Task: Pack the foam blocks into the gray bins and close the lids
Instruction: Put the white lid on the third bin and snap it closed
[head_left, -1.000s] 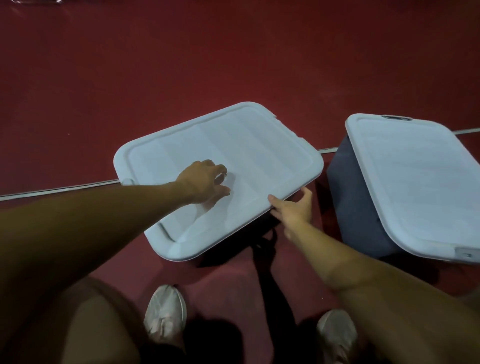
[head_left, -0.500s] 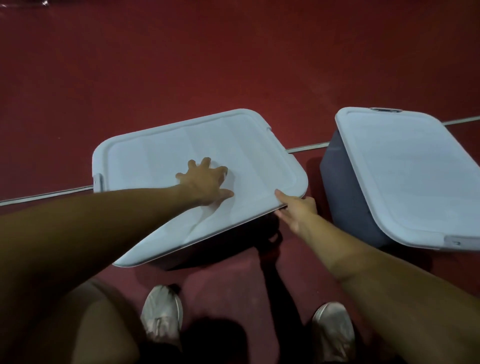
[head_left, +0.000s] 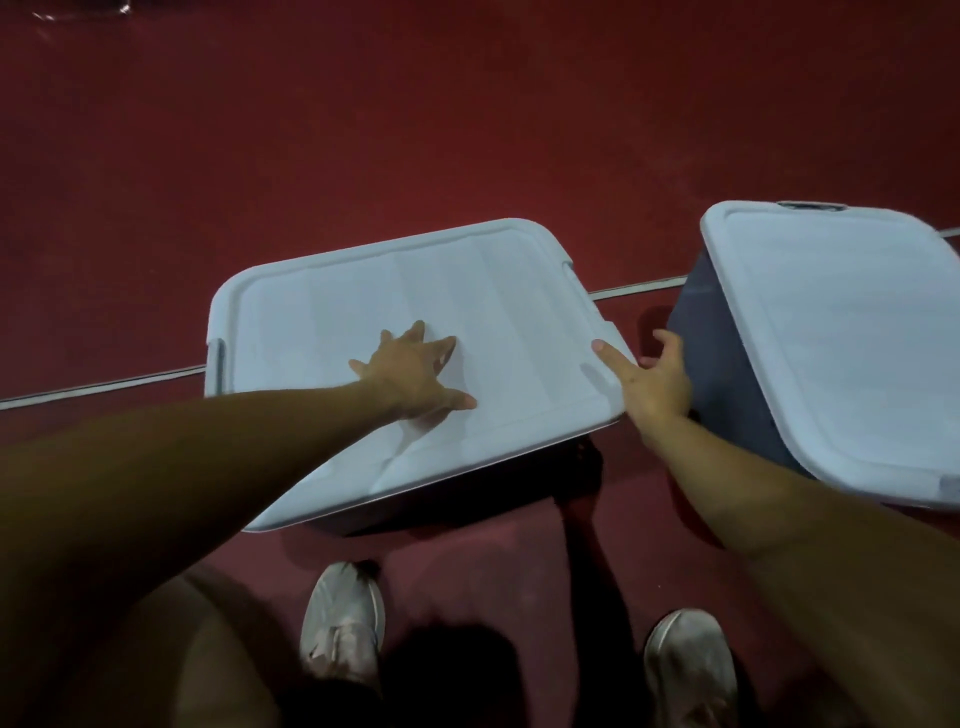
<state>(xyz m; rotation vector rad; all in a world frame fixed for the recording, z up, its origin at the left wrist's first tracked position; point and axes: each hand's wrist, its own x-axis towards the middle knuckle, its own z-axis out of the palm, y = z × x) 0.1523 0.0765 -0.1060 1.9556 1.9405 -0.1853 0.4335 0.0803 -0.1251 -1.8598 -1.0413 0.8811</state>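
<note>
No readable text, labels, brands, numbers or signs anywhere in view. Plain, unmarked white lid (head_left: 395, 312) on the nearer bin; equally plain white lid (head_left: 841, 332) on the second bin to the right. Blank red floor (head_left: 415, 130), crossed only by a thin pale line (head_left: 104, 387).

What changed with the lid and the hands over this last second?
The near lid swung round and settled squarer on its bin. The right hand shifted from under the edge to the corner, thumb on top. The left hand stayed pressed flat; the other bin stayed closed.
</note>
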